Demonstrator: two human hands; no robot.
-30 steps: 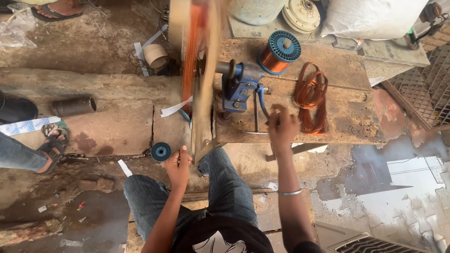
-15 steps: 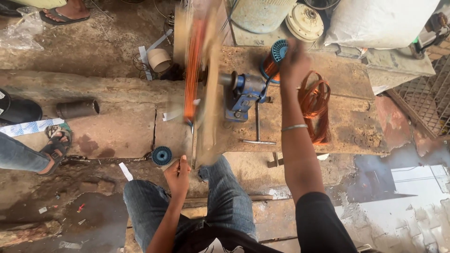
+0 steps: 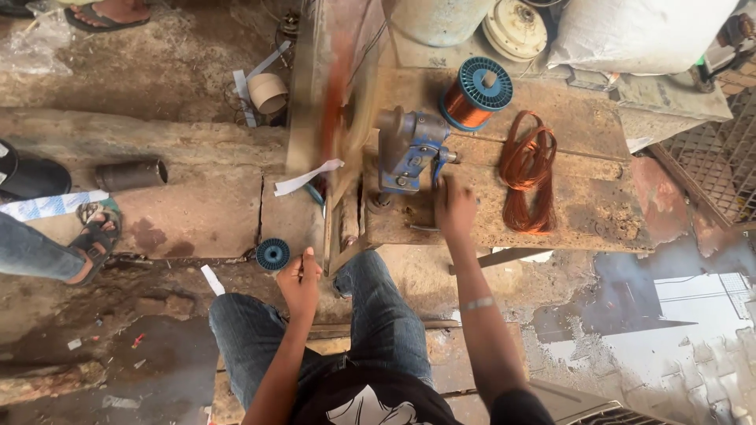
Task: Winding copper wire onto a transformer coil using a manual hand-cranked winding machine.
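Right hand (image 3: pixel 455 206) back at blue winder (image 3: pixel 409 149)

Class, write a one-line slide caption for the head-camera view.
Right hand at the blue hand-cranked winder; left hand near spinning blurred frame.

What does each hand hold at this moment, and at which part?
The right hand is closed on the crank handle of the blue winding machine. The left hand is closed near the blurred spinning frame; what it holds cannot be told.

- Blue hand-cranked coil winder (image 3: pixel 409 151): upright on the worn wooden bench, near its left edge, crank handle facing the front edge.
- Winding former (image 3: pixel 340 126): blurred by spinning, orange-streaked, hanging past the bench's left edge.
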